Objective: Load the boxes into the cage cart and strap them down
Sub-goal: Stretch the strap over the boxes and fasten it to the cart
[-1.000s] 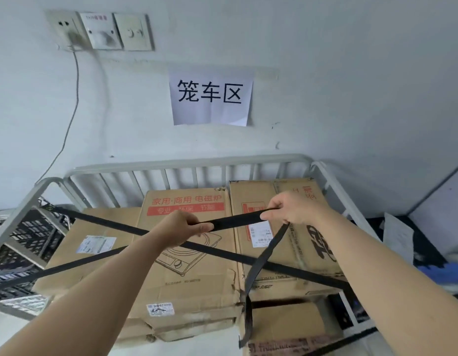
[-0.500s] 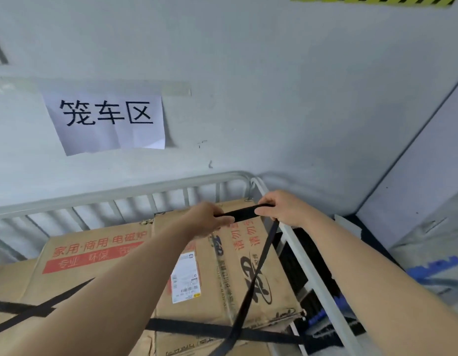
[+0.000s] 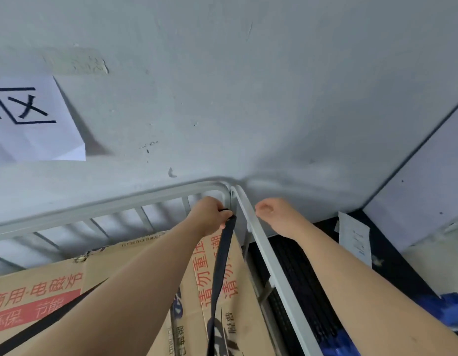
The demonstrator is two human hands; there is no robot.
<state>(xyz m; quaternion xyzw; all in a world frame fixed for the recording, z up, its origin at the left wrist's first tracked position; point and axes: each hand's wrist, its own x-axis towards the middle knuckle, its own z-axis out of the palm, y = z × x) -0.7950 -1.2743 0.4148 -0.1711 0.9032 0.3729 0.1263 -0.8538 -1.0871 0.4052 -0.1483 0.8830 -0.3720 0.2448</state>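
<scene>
Gripping the end of the black strap (image 3: 222, 265) at the cage cart's (image 3: 120, 205) far corner post, the left hand (image 3: 210, 217) is clenched around it. The right hand (image 3: 270, 211) hangs released just outside the side rail, fingers loosely curled, holding nothing. Cardboard boxes (image 3: 43, 286) fill the cart, and the strap runs straight across their tops.
</scene>
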